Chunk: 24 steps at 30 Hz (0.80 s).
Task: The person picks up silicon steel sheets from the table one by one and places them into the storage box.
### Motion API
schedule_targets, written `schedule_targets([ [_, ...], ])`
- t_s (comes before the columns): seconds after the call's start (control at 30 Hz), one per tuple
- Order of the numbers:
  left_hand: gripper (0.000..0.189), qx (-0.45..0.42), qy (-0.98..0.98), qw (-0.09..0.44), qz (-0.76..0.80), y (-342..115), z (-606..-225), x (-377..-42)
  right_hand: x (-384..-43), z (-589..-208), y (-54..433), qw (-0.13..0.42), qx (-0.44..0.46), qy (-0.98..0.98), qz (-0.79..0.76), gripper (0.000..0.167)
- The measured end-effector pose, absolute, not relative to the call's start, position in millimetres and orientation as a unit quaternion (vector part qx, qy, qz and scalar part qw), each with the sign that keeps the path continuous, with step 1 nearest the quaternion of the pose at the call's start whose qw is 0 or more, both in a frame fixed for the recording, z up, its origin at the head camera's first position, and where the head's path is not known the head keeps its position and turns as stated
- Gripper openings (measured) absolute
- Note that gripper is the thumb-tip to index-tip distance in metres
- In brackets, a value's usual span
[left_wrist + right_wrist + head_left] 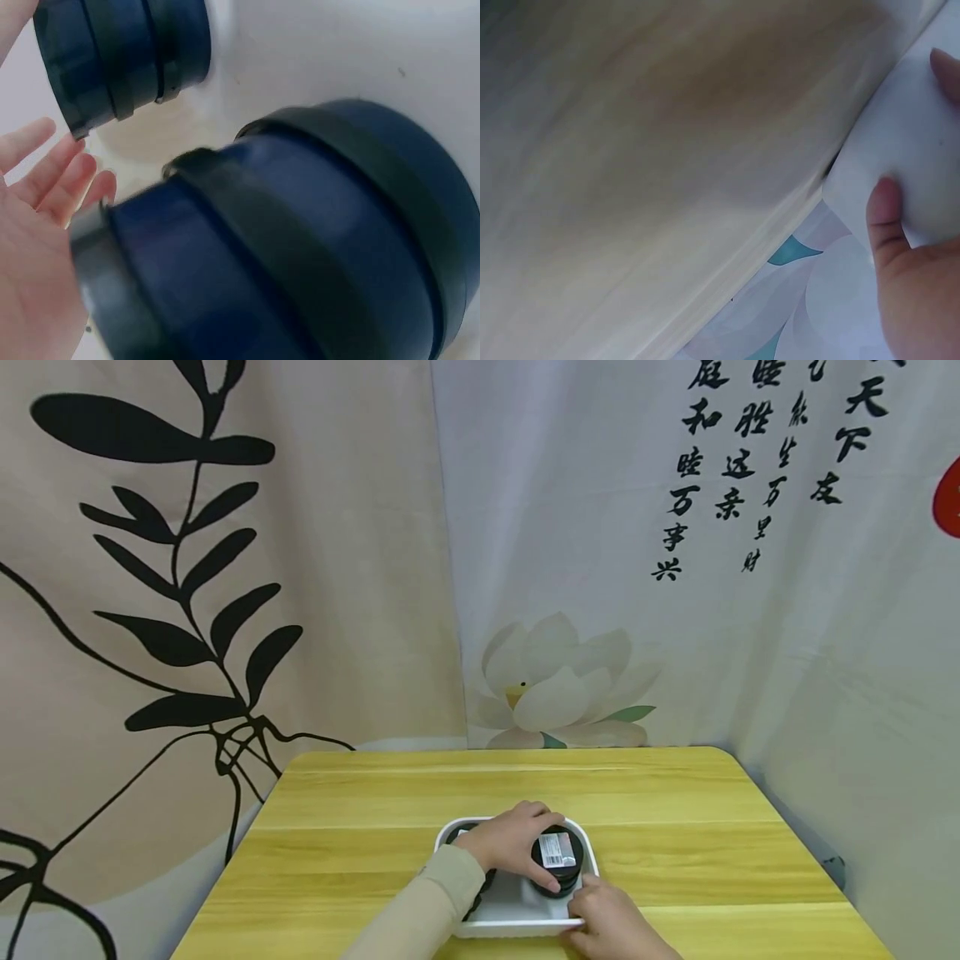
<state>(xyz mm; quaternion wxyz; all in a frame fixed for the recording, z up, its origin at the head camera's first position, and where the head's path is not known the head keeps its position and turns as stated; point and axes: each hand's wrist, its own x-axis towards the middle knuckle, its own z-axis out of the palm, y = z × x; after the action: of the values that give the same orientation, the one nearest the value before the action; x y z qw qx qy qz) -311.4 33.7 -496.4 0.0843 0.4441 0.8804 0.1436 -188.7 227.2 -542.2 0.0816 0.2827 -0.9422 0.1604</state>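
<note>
A white plastic tray stands on the table and holds stacks of dark round jars. My left hand reaches over the right-hand jar stack, thumb and fingers spread around its lid, which bears a white barcode label. In the left wrist view that jar stack lies between thumb and fingers. A second, banded blue-black jar stack fills the foreground there; in the head view my left hand and sleeve partly hide it. My right hand grips the tray's front right corner, with its thumb against the white wall.
The yellow wood-grain table extends around the tray on all sides. Behind it hangs a printed curtain with black leaves, a pale lotus and dark characters.
</note>
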Motion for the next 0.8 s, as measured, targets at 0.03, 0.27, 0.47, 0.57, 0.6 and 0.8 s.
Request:
schedule_targets([
  [0.03,0.1,0.445,0.88,0.082,0.144,33,-495,-311,-189,-542,227,0.079,0.282,-0.943,0.16,0.025],
  [0.27,0.086,0.44,0.882,0.065,0.153,27,-485,-308,-190,-545,227,0.09,0.292,-0.939,0.156,0.024],
  [0.47,0.074,0.404,0.896,0.059,0.173,19,-475,-307,-189,-547,227,0.132,0.306,-0.931,0.148,0.026],
  [0.57,0.073,0.388,0.901,0.065,0.186,14,-471,-305,-188,-547,227,0.136,0.308,-0.93,0.148,0.027],
  [0.6,0.073,0.385,0.901,0.067,0.19,12,-470,-304,-188,-547,227,0.131,0.306,-0.931,0.151,0.027],
  [0.8,0.072,0.375,0.904,0.063,0.195,2,-465,-298,-188,-544,225,0.085,0.285,-0.94,0.169,0.021],
])
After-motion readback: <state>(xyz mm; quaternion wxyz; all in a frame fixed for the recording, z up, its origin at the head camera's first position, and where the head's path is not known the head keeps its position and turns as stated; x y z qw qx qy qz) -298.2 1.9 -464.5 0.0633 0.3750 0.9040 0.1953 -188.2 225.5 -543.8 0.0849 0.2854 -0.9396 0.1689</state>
